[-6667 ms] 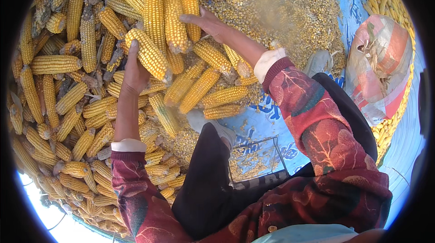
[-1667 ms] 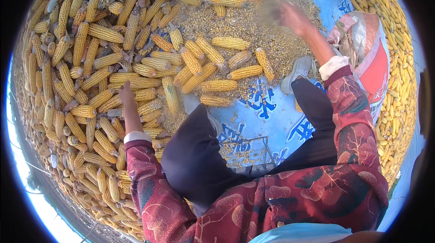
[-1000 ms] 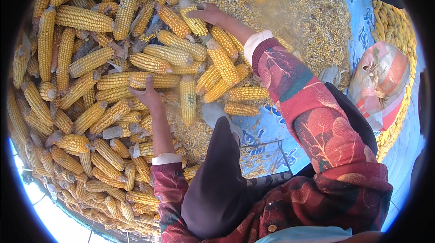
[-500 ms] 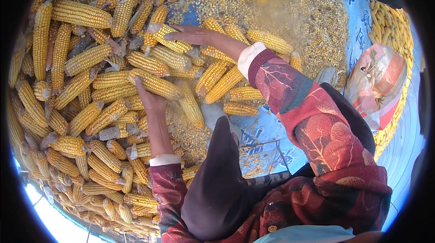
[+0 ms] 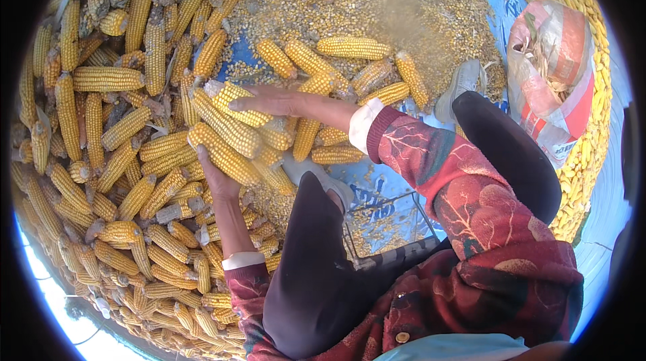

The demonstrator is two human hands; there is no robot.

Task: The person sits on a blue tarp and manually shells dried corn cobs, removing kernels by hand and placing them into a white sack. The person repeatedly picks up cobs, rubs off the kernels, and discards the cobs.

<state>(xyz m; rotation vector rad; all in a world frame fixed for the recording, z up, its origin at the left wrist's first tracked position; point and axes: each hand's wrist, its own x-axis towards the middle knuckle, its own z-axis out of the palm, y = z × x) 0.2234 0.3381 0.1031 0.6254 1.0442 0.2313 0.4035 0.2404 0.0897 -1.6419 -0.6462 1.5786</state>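
Note:
Between my two hands a bundle of several yellow corn cobs (image 5: 229, 123) is pressed together. My left hand (image 5: 217, 176) grips the near left side, its thumb and palm against a cob (image 5: 225, 154); most of its fingers are hidden beneath. My right hand (image 5: 266, 100) lies over the far right side, its fingers along another cob (image 5: 245, 111) and partly bent round it. More cobs lie under and just right of the bundle, beside my right wrist.
A large heap of corn cobs (image 5: 134, 193) fills the left. Loose kernels (image 5: 431, 18) cover the blue sheet (image 5: 397, 209) at the far side. A red-and-white woven sack (image 5: 565, 45) stands at right, before more cobs (image 5: 572, 193). My knees and a shoe (image 5: 461, 88) are close by.
My hands have closed in on more cobs, now bunched together between them. The view has shifted, and another person's hand at the upper right has left it.

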